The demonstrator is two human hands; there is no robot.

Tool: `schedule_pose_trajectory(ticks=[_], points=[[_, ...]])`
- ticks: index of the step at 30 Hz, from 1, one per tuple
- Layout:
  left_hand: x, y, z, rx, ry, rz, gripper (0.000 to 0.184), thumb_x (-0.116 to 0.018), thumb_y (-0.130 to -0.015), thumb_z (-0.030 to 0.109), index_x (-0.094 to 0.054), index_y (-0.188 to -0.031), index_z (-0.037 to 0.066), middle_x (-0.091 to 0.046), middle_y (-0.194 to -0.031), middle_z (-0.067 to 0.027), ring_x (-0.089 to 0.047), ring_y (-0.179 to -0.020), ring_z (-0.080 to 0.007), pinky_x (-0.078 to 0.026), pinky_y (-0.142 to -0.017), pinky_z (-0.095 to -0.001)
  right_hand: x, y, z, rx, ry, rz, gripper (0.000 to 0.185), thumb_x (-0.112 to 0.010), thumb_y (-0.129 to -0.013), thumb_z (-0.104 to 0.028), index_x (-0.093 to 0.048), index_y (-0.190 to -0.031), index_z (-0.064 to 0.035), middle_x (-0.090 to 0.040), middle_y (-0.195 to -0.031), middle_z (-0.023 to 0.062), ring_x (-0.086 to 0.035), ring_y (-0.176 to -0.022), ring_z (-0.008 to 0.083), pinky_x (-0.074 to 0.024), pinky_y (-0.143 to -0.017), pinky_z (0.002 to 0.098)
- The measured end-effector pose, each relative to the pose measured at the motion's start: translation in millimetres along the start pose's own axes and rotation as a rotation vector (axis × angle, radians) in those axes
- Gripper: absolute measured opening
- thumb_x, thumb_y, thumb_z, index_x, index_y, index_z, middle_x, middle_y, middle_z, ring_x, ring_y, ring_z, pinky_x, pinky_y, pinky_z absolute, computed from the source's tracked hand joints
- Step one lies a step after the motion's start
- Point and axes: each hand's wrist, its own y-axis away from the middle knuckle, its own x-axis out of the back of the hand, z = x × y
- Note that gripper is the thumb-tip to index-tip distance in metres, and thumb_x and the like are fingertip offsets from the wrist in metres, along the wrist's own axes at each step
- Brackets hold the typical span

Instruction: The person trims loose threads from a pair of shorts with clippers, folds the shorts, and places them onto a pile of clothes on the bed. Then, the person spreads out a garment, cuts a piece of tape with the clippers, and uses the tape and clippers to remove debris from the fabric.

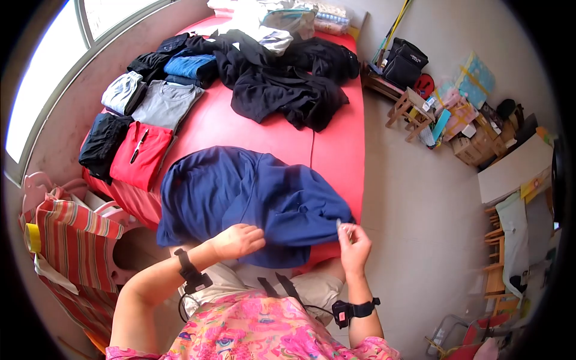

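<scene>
A dark blue garment [240, 186] lies spread and wrinkled over the near edge of the red-covered bed [270, 137]. Over its near edge is my left hand [239, 242], its fingers together and pointing right; whether it grips any cloth is hidden. At the garment's right end, my right hand [354, 240] is closed in a pinch beside the cloth. Something small and pale shows at those fingertips, too small to name. Both wrists wear black straps with small devices.
Folded clothes, among them a red shirt [141, 157] and a grey shirt [167, 103], line the bed's left side. Black clothes [288, 90] lie heaped farther back. A striped cloth [78, 240] hangs at the left; a wooden stool [411, 111] stands right of the bed.
</scene>
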Motion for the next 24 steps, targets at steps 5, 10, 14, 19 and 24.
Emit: schedule_pose_trajectory(ticks=[5, 10, 14, 19, 24], points=[[-24, 12, -2, -0.063, 0.093, -0.108, 0.016, -0.066, -0.080, 0.021, -0.054, -0.078, 0.009, -0.050, -0.074, -0.0042, -0.055, -0.065, -0.0210, -0.047, -0.059, -0.0325, 27, 27, 31, -0.290, 0.124, -0.266, 0.005, -0.067, -0.084, -0.003, -0.066, -0.086, 0.0017, -0.063, -0.079, -0.0008, -0.054, -0.071, 0.0050, -0.0456, -0.067, 0.0219], [-8, -25, -21, 0.256, 0.082, 0.248, 0.027, -0.071, -0.075, 0.020, -0.054, -0.092, 0.009, -0.055, -0.084, -0.0090, -0.058, -0.078, -0.0279, -0.048, -0.068, -0.0375, 0, -4, -7, -0.105, 0.062, -0.088, 0.012, -0.068, -0.085, -0.010, -0.066, -0.086, 0.0017, -0.065, -0.076, 0.0005, -0.055, -0.071, 0.0051, -0.0457, -0.066, 0.0226], [-7, -23, -46, 0.583, -0.077, -0.085, 0.095, -0.081, -0.058, 0.050, -0.042, -0.139, 0.018, -0.025, -0.148, -0.0204, -0.019, -0.140, -0.0404, -0.015, -0.112, -0.0568, -63, -13, -14, 0.156, 0.092, -0.139, 0.009, -0.070, -0.080, -0.009, -0.067, -0.085, -0.0015, -0.066, -0.083, 0.0087, -0.062, -0.077, 0.0196, -0.0488, -0.069, 0.0305], [-24, -6, -58, 0.646, -0.027, -0.188, 0.116, -0.082, -0.048, 0.058, -0.031, -0.146, 0.023, -0.015, -0.154, -0.0196, -0.011, -0.141, -0.0430, -0.012, -0.111, -0.0597, -114, 7, -15, 0.520, 0.414, -0.330, 0.018, -0.070, -0.070, -0.004, -0.067, -0.087, -0.0085, -0.066, -0.090, 0.0039, -0.060, -0.089, 0.0249, -0.0510, -0.075, 0.0362], [-26, -4, -61, 0.651, -0.037, -0.184, 0.117, -0.083, -0.048, 0.056, -0.029, -0.147, 0.025, -0.017, -0.154, -0.0149, -0.013, -0.142, -0.0393, -0.014, -0.111, -0.0595, -126, 2, 33, 0.448, 0.544, -0.520, 0.011, -0.068, -0.074, -0.010, -0.068, -0.086, -0.0094, -0.066, -0.088, 0.0043, -0.060, -0.089, 0.0251, -0.0507, -0.073, 0.0367]])
